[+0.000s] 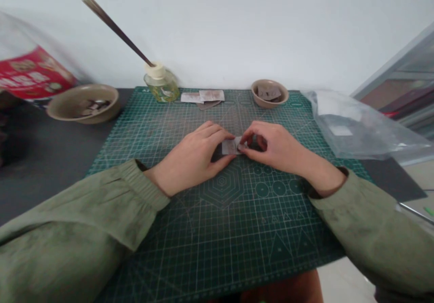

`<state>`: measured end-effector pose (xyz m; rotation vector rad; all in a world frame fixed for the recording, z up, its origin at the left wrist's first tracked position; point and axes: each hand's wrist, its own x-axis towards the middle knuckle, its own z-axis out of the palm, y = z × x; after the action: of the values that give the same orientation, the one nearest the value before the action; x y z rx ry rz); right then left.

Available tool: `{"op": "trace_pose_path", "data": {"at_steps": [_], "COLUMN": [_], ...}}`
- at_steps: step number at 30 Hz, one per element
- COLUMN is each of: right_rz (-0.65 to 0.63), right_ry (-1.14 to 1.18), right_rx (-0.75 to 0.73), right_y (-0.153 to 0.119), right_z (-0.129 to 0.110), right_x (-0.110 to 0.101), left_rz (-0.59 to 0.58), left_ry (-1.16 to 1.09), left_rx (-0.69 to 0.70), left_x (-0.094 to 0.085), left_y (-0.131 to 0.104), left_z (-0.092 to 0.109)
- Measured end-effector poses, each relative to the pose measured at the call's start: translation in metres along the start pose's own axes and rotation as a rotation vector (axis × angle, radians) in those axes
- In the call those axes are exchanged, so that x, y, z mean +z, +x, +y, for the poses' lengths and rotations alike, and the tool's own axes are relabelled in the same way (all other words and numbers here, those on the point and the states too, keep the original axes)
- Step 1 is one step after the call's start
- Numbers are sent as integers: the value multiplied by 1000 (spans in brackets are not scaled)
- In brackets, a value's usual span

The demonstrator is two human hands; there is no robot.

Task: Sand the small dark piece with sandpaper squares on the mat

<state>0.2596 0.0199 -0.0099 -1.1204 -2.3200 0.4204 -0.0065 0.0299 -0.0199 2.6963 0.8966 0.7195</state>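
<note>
A small pale rectangular piece lies at the middle of the green cutting mat. My left hand has its thumb and fingers at the upper and lower edges of the piece, gripping it. From the right, my right hand pinches at the piece's right end, thumb and index finger together on a small roundish bit. That bit is too small to make out clearly. The fingertips of both hands are close together.
Behind the hands are a glass bottle with sticks, paper slips and a small bowl of brown pieces. A larger bowl and a red bag stand left. A clear plastic bag lies right.
</note>
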Motion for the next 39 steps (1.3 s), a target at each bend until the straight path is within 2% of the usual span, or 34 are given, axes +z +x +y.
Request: {"op": "trace_pose_path", "data": {"at_steps": [6, 11, 15, 23, 39], "right_rz": [7, -49, -18, -14, -1], "right_ry": [-41, -68, -93, -110, -115], "right_rx": [-10, -14, -19, -23, -52], "right_y": [15, 22, 17, 15, 13], "right_z": [-12, -9, -4, -3, 4], "right_x": [-15, -5, 2, 3, 8], "left_rz": [0, -14, -14, 30, 44], "left_ry": [-17, 46, 42, 19, 50], "left_rx": [51, 52, 6, -35, -65], "left_x": [-4, -7, -6, -1, 0], "left_y": [-2, -4, -5, -5, -7], "left_z": [-1, 2, 5, 4, 0]}}
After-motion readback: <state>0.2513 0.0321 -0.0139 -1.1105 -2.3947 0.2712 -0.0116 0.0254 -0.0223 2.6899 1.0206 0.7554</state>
